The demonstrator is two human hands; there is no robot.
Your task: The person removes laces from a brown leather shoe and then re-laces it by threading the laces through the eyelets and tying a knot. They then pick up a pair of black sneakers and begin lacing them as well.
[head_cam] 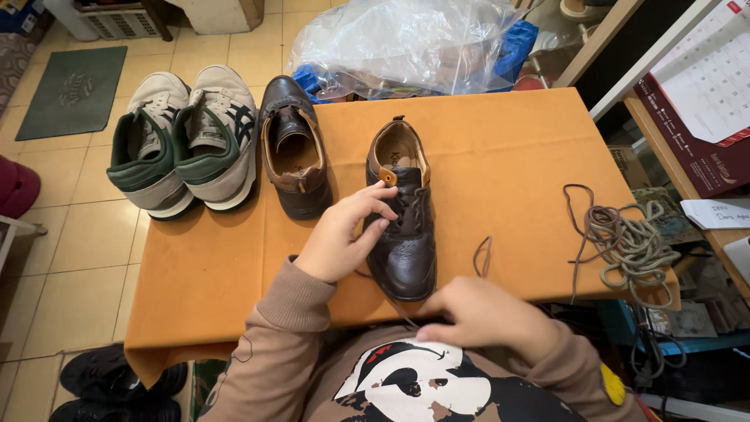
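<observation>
One dark brown shoe lies mid orange table, long axis running away from the person, toe nearest them; left hand curls fingers onto its laces, right hand at the toe pinches a lace end; a second brown shoe sits left of it

The left hand reaches forward, fingers curled with fingertips pressed down. The right hand sits nearer the body, palm down, fingers pinched together loosely.

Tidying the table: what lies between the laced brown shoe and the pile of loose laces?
Only bare orange cloth, plus one lace end near the shoe, seen in the head view.
</observation>
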